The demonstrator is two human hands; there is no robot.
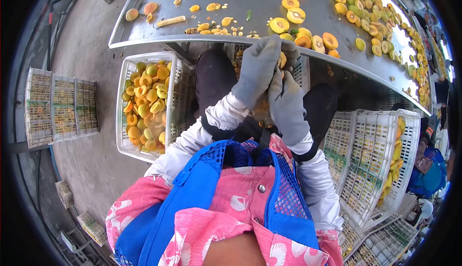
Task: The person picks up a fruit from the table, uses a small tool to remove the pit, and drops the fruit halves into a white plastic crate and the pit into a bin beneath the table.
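Observation:
My left hand [258, 66], in a grey glove, is closed around a yellow-orange peach piece [282, 60], mostly covered by the fingers. Just below and touching it, my gloved right hand [288, 106] is closed, its fingertips pinched against the fruit. Whatever else those right fingers grip is hidden. Both hands are at the near edge of the metal table [211, 6]. Beyond them on the table lie halved peaches [296, 15], some with cut faces up. A wooden stick-like handle [171, 21] rests further left among scraps and small pale bits.
A white crate [121, 107] full of peach halves [147, 97] stands on the floor at left. More stacked crates [358, 165] are at right, and another crate [62, 107] at far left. A large peach pile [375, 20] covers the table's right side. People are at the far right.

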